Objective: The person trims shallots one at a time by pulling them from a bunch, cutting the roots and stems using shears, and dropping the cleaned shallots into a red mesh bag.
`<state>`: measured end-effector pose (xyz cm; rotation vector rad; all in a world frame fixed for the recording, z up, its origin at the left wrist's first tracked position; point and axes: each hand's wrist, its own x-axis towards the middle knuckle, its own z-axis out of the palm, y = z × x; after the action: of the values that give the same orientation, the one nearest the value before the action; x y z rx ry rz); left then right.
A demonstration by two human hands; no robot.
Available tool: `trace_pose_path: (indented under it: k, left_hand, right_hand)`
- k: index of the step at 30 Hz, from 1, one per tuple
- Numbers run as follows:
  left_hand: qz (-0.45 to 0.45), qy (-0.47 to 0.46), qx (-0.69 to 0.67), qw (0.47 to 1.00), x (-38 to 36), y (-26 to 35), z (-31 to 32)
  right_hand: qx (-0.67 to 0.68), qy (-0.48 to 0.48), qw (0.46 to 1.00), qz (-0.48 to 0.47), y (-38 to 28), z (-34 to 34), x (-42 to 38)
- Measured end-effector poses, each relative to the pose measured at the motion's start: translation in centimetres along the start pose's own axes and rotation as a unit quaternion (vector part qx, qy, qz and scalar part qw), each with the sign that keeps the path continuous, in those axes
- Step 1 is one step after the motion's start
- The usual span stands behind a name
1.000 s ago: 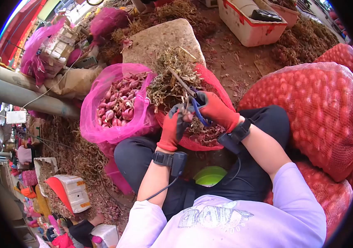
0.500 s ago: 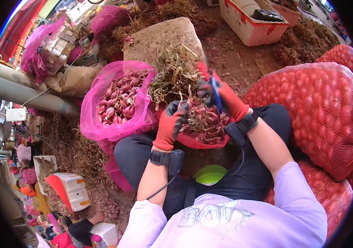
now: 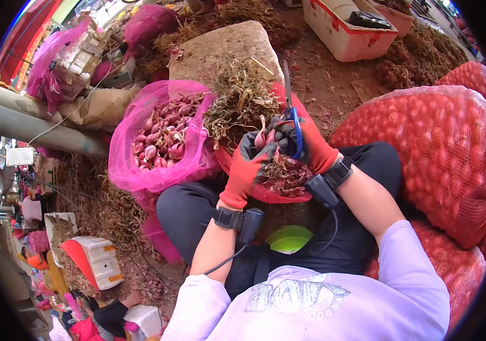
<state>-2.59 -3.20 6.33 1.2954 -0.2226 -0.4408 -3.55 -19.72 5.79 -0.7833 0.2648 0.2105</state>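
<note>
In a red and dark glove, my left hand [image 3: 248, 165] is closed around a shallot [image 3: 260, 139] with its stem end up. My right hand [image 3: 309, 141], gloved the same way, holds blue-handled scissors [image 3: 296, 131], blades pointing up and away from me. The fingertips of both hands meet at the shallot. Below them lies a red mesh bag [image 3: 280, 197] with loose skins and shallots. Left of my hands stands a pink mesh bag [image 3: 123, 153] full of shallots. Dried stalks [image 3: 240, 102] are heaped just beyond my hands.
Large red mesh sacks [image 3: 425, 153] stand at my right. Beyond the stalks is a stone slab [image 3: 220, 48]. A foam box [image 3: 348, 37] is at the upper right. A green bowl [image 3: 289, 238] sits between my legs. Other people [image 3: 112, 318] are at the lower left.
My left hand has moved right and up to meet my right hand. The scissors have turned more upright, and the shallot between the hands now shows clearly.
</note>
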Motion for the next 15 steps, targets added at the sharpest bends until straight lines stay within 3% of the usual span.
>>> trace_pose_path:
  k: [3, 5, 7, 8, 11, 12, 13, 14, 15]
  left_hand:
    - [-0.116, 0.003, -0.012, 0.993, 0.4, -0.5, -1.8]
    - [-0.133, -0.021, -0.01, 0.991, 0.0, 0.2, -2.1]
    - [-0.144, -0.028, -0.039, 0.988, -0.3, 0.1, -2.3]
    - [-0.143, -0.033, -0.082, 0.986, -0.5, 0.1, -2.3]
    - [-0.137, -0.065, -0.206, 0.967, -0.5, 0.0, -2.9]
    - [-0.134, -0.086, -0.246, 0.956, -0.3, -0.1, -3.5]
    - [-0.129, -0.104, -0.286, 0.944, -0.2, -0.2, -3.9]
    - [-0.153, -0.026, -0.309, 0.938, -0.1, -0.3, -4.1]
    - [-0.16, -0.036, -0.356, 0.92, -0.1, 0.1, -4.3]
  right_hand:
    - [-0.144, -0.015, 0.989, -0.018, 0.0, 0.1, -0.2]
    - [-0.296, -0.026, 0.952, -0.069, 0.2, 0.0, 0.2]
    - [-0.465, -0.012, 0.873, -0.148, 0.1, 0.2, 0.3]
    - [-0.586, 0.033, 0.776, -0.232, -0.3, 0.4, 0.1]
    - [-0.584, 0.125, 0.777, -0.201, -1.6, 0.6, -0.4]
    - [-0.523, 0.128, 0.823, -0.18, -1.7, -0.1, 0.2]
    - [-0.482, 0.098, 0.851, -0.181, -1.9, -0.8, 0.3]
    - [-0.441, 0.066, 0.877, -0.181, -2.0, -1.3, 0.3]
    - [-0.398, 0.033, 0.899, -0.18, -2.3, -0.8, 0.3]
